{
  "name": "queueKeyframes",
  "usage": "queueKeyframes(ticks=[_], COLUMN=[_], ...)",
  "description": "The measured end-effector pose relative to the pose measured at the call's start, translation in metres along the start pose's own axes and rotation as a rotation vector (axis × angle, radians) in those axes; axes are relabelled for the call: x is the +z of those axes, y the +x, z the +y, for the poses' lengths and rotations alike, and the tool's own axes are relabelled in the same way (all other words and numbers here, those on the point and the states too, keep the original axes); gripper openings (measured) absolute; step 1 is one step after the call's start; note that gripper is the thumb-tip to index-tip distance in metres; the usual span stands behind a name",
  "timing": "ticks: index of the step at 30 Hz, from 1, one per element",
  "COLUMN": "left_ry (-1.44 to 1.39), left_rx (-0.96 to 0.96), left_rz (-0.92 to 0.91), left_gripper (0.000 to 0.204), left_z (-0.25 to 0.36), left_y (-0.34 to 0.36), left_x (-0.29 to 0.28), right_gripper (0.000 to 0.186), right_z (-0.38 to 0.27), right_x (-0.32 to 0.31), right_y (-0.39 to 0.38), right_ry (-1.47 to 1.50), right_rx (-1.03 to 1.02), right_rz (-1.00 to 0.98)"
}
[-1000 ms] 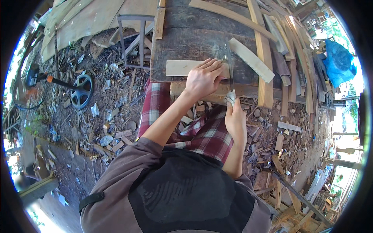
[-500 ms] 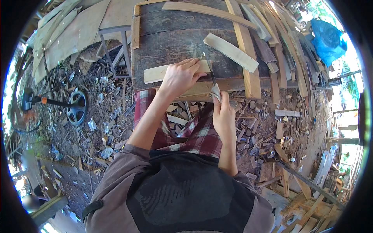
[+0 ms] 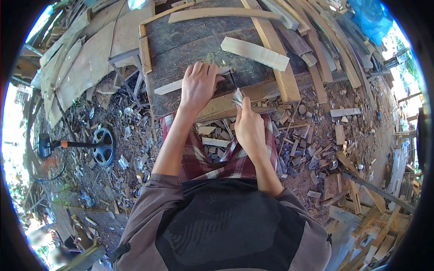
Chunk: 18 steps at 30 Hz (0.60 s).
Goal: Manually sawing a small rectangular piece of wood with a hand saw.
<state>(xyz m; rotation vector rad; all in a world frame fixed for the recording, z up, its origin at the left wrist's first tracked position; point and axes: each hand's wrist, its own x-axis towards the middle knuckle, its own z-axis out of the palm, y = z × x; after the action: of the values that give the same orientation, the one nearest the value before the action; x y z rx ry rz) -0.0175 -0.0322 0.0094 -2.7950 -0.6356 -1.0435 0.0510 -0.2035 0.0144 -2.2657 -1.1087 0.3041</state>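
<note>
A short pale wooden strip lies near the front edge of the dark, worn workbench. My left hand is closed over its middle, fingers curled across the far side, thumb toward the right end. In my right hand, at the bench edge, is a thin dark blade with a pale wrapped grip. The blade points away from me and crosses at the strip's right end. Whether its edge is toothed cannot be made out. Farther right on the bench lies a broader pale board.
Long planks lie over the bench's right side, with more stacked beyond. Wood offcuts litter the ground beneath. A trimmer-like tool with a black wheel lies at left. A metal-legged stand adjoins the bench, and a blue plastic sheet hangs far right.
The strip now shows a narrower face, as if tipped. My left hand has regripped it with fingers more curled. The blade and my right hand have shifted with it; the whole view has also turned slightly.
</note>
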Motion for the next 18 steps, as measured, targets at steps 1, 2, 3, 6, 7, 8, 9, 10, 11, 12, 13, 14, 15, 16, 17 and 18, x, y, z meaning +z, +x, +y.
queueKeyframes(ticks=[1,2,3,6,7,8,9,10,11,12,13,14,15,16,17,18], left_ry=[0.020,0.040,0.040,0.015,0.010,0.006,0.003,0.002,0.001,0.004,0.005,0.005,0.005,0.005,0.032,0.059], left_rx=[-0.002,-0.003,0.003,-0.001,-0.035,-0.070,-0.066,-0.076,-0.087,-0.100,-0.102,-0.112,-0.122,-0.124,-0.145,-0.165], left_rz=[-0.015,-0.030,-0.039,-0.007,-0.024,-0.042,-0.052,-0.054,-0.055,-0.052,-0.057,-0.046,-0.034,-0.036,-0.030,-0.023], left_gripper=[0.017,0.018,0.018,0.017,0.016,0.015,0.015,0.015,0.014,0.013,0.013,0.013,0.013,0.013,0.012,0.012], left_z=[-0.003,-0.005,-0.005,-0.003,-0.003,-0.004,-0.005,-0.008,-0.008,-0.006,-0.007,-0.007,-0.006,-0.004,-0.001,0.001], left_y=[0.001,0.001,0.000,0.005,0.006,0.007,0.008,0.010,0.011,0.011,0.010,0.011,0.011,0.011,0.012,0.012], left_x=[0.001,0.002,0.003,0.004,0.003,0.003,0.002,0.002,0.002,0.002,0.004,0.005,0.006,0.009,0.011,0.013], right_gripper=[0.016,0.016,0.016,0.016,0.016,0.018,0.018,0.020,0.022,0.023,0.023,0.024,0.025,0.025,0.026,0.026], right_z=[-0.003,-0.005,-0.009,-0.012,-0.011,-0.010,-0.009,-0.008,-0.007,-0.008,-0.008,-0.008,-0.008,-0.007,-0.007,-0.006], right_x=[-0.001,-0.003,-0.005,-0.006,-0.004,-0.003,-0.002,-0.002,-0.002,-0.005,-0.006,-0.008,-0.008,-0.005,-0.002,0.000], right_y=[0.001,0.002,0.002,0.006,0.005,0.005,0.006,0.009,0.009,0.009,0.008,0.007,0.006,0.004,0.002,-0.001], right_ry=[0.012,0.024,0.032,0.031,0.016,0.000,0.004,0.003,0.001,-0.008,-0.006,0.000,0.005,0.005,-0.007,-0.020], right_rx=[0.006,0.013,0.021,0.072,0.082,0.091,0.102,0.095,0.086,0.104,0.105,0.086,0.066,0.067,0.076,0.087], right_rz=[-0.020,-0.040,-0.042,-0.085,-0.106,-0.127,-0.130,-0.137,-0.144,-0.170,-0.175,-0.166,-0.158,-0.161,-0.137,-0.112])
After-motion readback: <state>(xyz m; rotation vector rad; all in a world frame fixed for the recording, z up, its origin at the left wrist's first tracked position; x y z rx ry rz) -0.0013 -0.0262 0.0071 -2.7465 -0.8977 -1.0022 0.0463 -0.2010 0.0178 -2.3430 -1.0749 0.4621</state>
